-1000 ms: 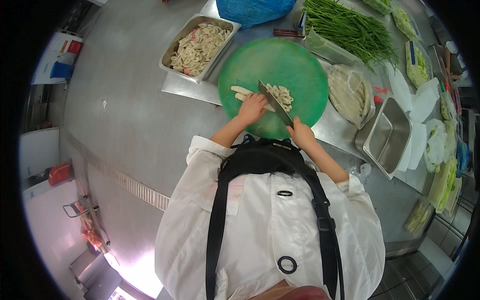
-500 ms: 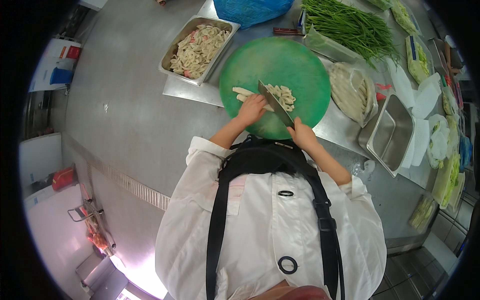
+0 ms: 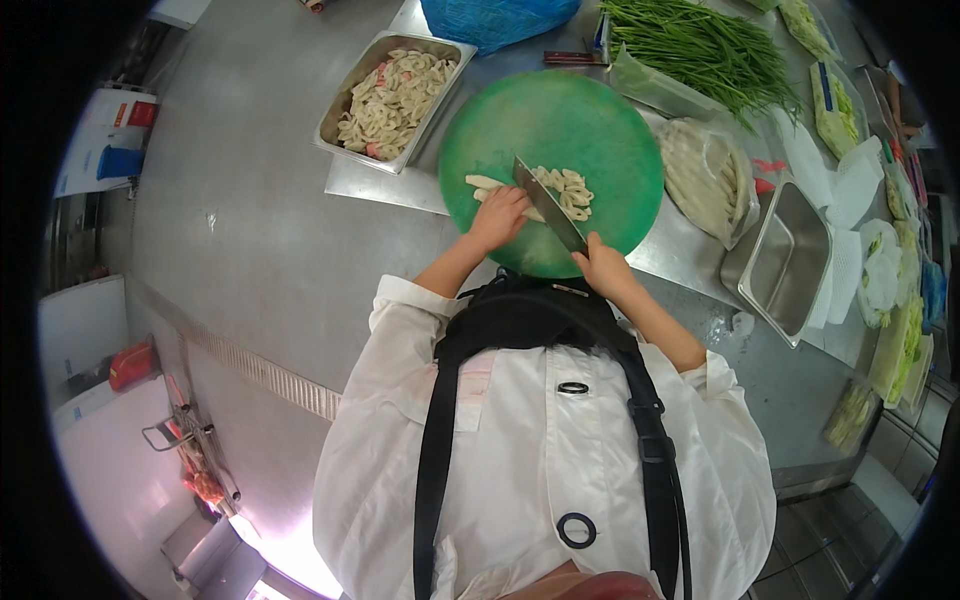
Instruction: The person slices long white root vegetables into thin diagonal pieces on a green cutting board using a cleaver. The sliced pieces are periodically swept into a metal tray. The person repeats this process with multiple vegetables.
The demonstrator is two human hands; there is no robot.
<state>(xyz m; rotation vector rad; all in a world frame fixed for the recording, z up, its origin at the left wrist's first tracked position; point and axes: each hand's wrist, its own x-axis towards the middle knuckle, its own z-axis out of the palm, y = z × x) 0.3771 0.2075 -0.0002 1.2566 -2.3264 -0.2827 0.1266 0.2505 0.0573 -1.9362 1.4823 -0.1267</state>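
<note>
On a round green cutting board point(image 3: 500, 110) my left hand point(image 3: 497, 218) presses down on pale, whitish food sticks point(image 3: 482, 183), with its fingers bent over them. Their far ends stick out past the knuckles. My right hand point(image 3: 604, 266) is closed round the handle of a broad cleaver point(image 3: 550, 207). The blade stands across the sticks, right beside my left fingertips. Just right of the blade lies a small heap of cut pale slices point(image 3: 570, 190), some of them ring-shaped. The cleaver's handle is mostly hidden in my grip.
Left of the board a steel pan point(image 3: 329, 126) holds similar slices with pink bits. Behind are a blue plastic bag point(image 3: 500, 20), a red-handled tool point(image 3: 574, 58) and long green stalks point(image 3: 700, 50). On the right lie a clear bag of pale sticks point(image 3: 705, 178) and a steel pan point(image 3: 790, 262).
Both hands and the cleaver keep nearly the same place on the board. The cut slices right of the blade sit slightly differently. The whole view has shifted a little.
</note>
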